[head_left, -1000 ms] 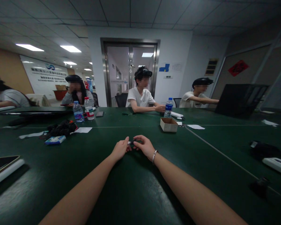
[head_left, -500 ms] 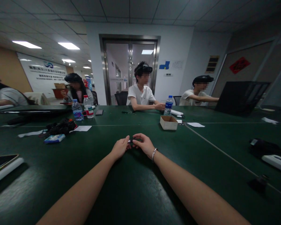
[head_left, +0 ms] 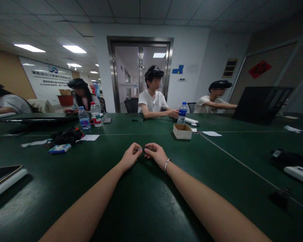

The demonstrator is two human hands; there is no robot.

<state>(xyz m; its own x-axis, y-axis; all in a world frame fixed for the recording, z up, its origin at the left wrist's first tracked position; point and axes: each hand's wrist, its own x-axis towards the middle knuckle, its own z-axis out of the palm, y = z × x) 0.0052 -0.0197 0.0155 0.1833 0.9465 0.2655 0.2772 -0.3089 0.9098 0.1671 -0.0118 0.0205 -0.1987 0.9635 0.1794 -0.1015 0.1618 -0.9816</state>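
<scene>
Just above the green table (head_left: 111,201), a small dark object with a shiny part (head_left: 142,149) spans the gap between my hands. It is too small for me to tell its kind. My left hand (head_left: 130,157) pinches its left end between thumb and fingers. My right hand (head_left: 156,155), with a silver bracelet (head_left: 167,166) at the wrist, pinches the right end. The fingertips cover most of the object.
An open cardboard box (head_left: 182,131) stands beyond my right hand, with a blue-capped bottle (head_left: 182,113) behind it. To the left lie a blue-white packet (head_left: 60,149) and a black tangled bundle (head_left: 67,135). A person (head_left: 154,97) sits opposite; others sit to both sides.
My left hand has shifted its fingers, with the index finger now raised and curled over toward the small object. The right hand has stayed almost in place.
</scene>
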